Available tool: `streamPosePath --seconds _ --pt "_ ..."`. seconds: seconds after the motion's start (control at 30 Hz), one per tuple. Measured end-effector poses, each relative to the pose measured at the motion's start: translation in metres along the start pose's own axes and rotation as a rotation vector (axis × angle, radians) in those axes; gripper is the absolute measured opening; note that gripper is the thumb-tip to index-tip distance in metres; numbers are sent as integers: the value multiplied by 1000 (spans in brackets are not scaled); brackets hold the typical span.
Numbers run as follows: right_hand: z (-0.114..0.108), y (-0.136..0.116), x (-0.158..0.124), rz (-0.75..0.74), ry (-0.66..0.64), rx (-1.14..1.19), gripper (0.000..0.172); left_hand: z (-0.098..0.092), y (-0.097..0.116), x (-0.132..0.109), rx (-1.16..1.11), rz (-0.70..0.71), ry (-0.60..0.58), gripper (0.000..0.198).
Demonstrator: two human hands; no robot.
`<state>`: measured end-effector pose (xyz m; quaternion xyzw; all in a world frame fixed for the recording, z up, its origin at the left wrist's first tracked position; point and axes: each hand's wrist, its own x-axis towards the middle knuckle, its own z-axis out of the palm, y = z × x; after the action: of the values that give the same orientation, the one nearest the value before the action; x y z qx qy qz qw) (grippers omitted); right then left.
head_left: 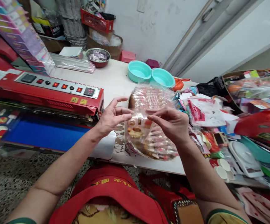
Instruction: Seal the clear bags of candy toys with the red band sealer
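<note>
A small clear plastic packet point(137, 129) with a tan, irregularly shaped piece inside hangs between my hands. My left hand point(113, 115) pinches its upper left edge between thumb and fingers. On the opposite side, my right hand point(171, 123) grips the upper right edge in the same way. Behind and below the packet is a brown cardboard tray point(131, 102), filled with rows of clear-wrapped pieces in pink and cream. Part of the tray is hidden by my fingers and the packet.
To the left stands a red sealing machine point(79, 102) with lit switches and a blue belt point(44, 132). Two turquoise basins point(139, 71) sit at the back, near a metal bowl point(98, 57). Mixed packages point(206, 112) and a white kitchen scale point(244, 157) crowd the right side.
</note>
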<state>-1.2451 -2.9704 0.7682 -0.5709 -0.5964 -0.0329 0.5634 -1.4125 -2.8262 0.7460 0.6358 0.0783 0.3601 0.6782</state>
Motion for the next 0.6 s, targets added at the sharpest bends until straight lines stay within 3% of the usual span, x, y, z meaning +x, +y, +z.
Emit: streamPosePath --seconds 0.13,0.3,0.43,0.6 --pt "48 23 10 230 -10 220 22 -29 -19 -6 -79 -227 193 33" --pt "121 66 -13 590 -117 426 29 -77 -69 -22 -153 -474 519 27" --pt "171 85 -29 761 -139 527 36 -107 -98 -31 -170 -515 681 24" --pt "218 109 -26 848 -67 575 46 -142 -110 -43 -213 -536 746 33"
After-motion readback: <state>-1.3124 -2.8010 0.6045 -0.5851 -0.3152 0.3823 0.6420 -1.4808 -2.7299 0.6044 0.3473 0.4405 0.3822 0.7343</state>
